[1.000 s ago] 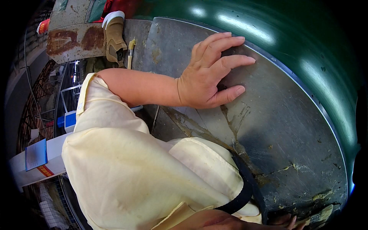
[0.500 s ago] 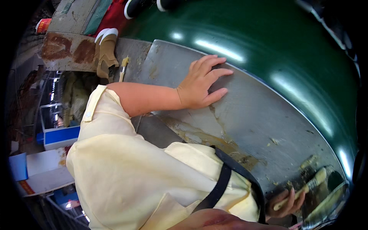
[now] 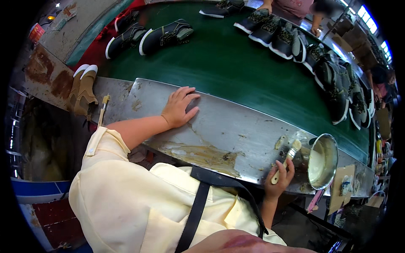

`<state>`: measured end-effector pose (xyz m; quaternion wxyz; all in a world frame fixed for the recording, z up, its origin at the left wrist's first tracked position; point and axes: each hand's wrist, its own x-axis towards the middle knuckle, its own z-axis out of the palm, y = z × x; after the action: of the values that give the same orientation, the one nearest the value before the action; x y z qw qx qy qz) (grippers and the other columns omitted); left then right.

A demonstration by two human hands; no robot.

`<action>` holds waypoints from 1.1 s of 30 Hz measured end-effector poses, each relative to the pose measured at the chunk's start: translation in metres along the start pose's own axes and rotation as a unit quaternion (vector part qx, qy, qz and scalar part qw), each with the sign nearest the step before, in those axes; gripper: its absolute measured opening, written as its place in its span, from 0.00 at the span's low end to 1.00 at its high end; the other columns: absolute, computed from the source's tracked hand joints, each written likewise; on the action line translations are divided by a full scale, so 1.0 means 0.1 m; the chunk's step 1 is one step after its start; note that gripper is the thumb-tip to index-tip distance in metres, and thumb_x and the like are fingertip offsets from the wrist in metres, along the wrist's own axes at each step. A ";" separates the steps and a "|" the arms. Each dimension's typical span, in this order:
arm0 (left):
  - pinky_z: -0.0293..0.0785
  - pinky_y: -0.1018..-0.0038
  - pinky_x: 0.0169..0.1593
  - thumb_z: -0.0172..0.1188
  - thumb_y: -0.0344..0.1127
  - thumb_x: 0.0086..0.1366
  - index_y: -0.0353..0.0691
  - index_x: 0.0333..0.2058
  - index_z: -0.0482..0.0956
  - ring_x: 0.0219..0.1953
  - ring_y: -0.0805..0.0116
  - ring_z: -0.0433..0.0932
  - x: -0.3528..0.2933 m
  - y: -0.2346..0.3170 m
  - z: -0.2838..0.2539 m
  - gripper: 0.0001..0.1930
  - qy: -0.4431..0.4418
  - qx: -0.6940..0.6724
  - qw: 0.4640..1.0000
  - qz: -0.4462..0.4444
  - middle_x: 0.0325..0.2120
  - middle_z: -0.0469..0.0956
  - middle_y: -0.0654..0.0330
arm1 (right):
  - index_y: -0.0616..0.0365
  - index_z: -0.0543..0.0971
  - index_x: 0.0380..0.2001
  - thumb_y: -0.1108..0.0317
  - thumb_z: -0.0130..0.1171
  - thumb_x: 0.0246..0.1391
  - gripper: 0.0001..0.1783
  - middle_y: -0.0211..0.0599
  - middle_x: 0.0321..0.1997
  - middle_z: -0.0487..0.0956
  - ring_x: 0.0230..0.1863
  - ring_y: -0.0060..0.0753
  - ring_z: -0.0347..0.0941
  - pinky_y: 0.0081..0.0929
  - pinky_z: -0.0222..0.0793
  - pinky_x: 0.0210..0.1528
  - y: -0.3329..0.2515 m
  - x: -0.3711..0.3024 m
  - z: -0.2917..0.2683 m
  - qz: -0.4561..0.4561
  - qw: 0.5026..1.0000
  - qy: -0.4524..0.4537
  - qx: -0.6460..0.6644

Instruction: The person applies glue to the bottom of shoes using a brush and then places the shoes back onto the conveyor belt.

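My left hand [image 3: 180, 107] lies on the metal ledge [image 3: 236, 122] beside the green belt, fingers spread and holding nothing. In my right hand [image 3: 280, 180] is a flat brush [image 3: 290, 155] with a pale wooden handle; its bristles point up and away, coated in something cream-coloured. Just right of the brush a metal bowl [image 3: 330, 152] holds thick cream-coloured liquid, its mouth tilted toward me. The bristles are apart from the bowl. A second brush [image 3: 103, 109] lies left of my left arm, next to a pair of tan shoes [image 3: 86, 87] with white toes.
Across the ledge runs a green belt [image 3: 236, 71]. Dark shoes [image 3: 166, 36] with white soles stand on its far left, and several more [image 3: 282, 42] line its far right side. Another person's hand [image 3: 315, 28] shows beyond them. Brown cardboard [image 3: 342, 185] is right of the bowl.
The view has shifted, bringing the rows of shoes, the other person and the whole bowl into sight. My left hand stays spread on the ledge; my right still grips the brush.
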<state>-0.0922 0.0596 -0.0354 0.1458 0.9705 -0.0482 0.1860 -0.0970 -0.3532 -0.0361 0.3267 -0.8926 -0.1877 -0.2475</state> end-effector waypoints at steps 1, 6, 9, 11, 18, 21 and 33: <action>0.56 0.58 0.60 0.58 0.43 0.57 0.45 0.49 0.71 0.59 0.50 0.60 0.01 0.02 0.00 0.21 0.001 -0.006 1.000 0.002 0.54 0.65 0.52 | 0.60 0.77 0.39 0.79 0.56 0.48 0.13 0.50 0.54 0.67 0.56 0.51 0.66 0.37 0.62 0.57 -0.01 0.02 -0.01 -0.008 1.000 -0.005 -0.002; 0.56 0.58 0.60 0.58 0.43 0.57 0.45 0.49 0.72 0.59 0.51 0.61 0.01 0.06 0.01 0.20 0.019 -0.008 1.000 0.008 0.54 0.66 0.53 | 0.60 0.78 0.38 0.79 0.56 0.46 0.13 0.51 0.54 0.68 0.55 0.52 0.67 0.39 0.63 0.56 0.00 -0.02 -0.05 -0.004 1.000 0.012 0.018; 0.56 0.58 0.60 0.58 0.43 0.58 0.45 0.48 0.72 0.59 0.51 0.61 -0.02 0.05 0.02 0.20 0.027 -0.008 1.000 0.011 0.54 0.66 0.53 | 0.60 0.78 0.38 0.79 0.56 0.45 0.13 0.51 0.53 0.69 0.55 0.53 0.67 0.40 0.64 0.55 0.00 -0.03 -0.05 -0.019 0.999 0.019 0.017; 0.57 0.58 0.60 0.57 0.43 0.58 0.45 0.49 0.71 0.58 0.51 0.61 -0.05 0.03 0.02 0.20 0.029 -0.004 1.000 0.007 0.54 0.66 0.53 | 0.61 0.78 0.38 0.80 0.55 0.46 0.13 0.51 0.53 0.69 0.55 0.53 0.67 0.40 0.64 0.55 -0.01 -0.03 -0.03 -0.029 0.999 0.024 0.016; 0.56 0.59 0.60 0.57 0.44 0.58 0.44 0.50 0.70 0.58 0.51 0.61 -0.06 0.04 0.02 0.22 0.033 -0.006 0.999 0.007 0.54 0.66 0.54 | 0.61 0.78 0.39 0.79 0.55 0.50 0.11 0.51 0.54 0.68 0.55 0.52 0.67 0.40 0.65 0.56 0.01 -0.07 -0.03 -0.031 0.999 0.036 0.019; 0.56 0.59 0.60 0.57 0.44 0.58 0.44 0.50 0.70 0.59 0.52 0.61 -0.06 0.04 0.01 0.22 0.029 -0.006 1.000 0.007 0.54 0.66 0.54 | 0.62 0.78 0.39 0.79 0.53 0.52 0.11 0.51 0.54 0.69 0.55 0.51 0.68 0.38 0.65 0.55 0.01 -0.06 -0.04 -0.044 0.998 0.037 0.019; 0.54 0.59 0.61 0.56 0.45 0.59 0.43 0.50 0.70 0.59 0.52 0.60 -0.06 0.03 0.02 0.22 0.024 -0.011 1.000 -0.002 0.54 0.66 0.54 | 0.63 0.77 0.39 0.79 0.53 0.52 0.11 0.51 0.55 0.69 0.55 0.51 0.68 0.37 0.65 0.55 0.01 -0.05 -0.04 -0.051 0.998 0.041 0.026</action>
<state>-0.0974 0.0564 -0.0385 0.1583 0.9641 -0.0447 0.2086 -0.1019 -0.3579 -0.0370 0.3446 -0.8620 -0.2258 -0.2953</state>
